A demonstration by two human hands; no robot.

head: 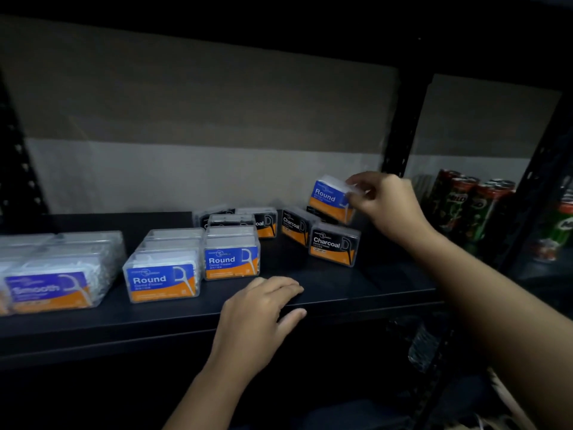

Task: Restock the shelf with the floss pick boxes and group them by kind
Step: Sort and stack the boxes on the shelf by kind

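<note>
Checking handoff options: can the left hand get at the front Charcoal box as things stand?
Probably yes. The left hand rests open on the shelf edge, and bare shelf lies between it and the front Charcoal box. The right hand holds a Round box behind.

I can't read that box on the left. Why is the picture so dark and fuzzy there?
Head view: dim light, so the shelf looks nearly black; the Smooth floss pick box sits at the wide-angle edge, smeared and stretched; the Round box pinched by the right hand reads clearly.
</note>
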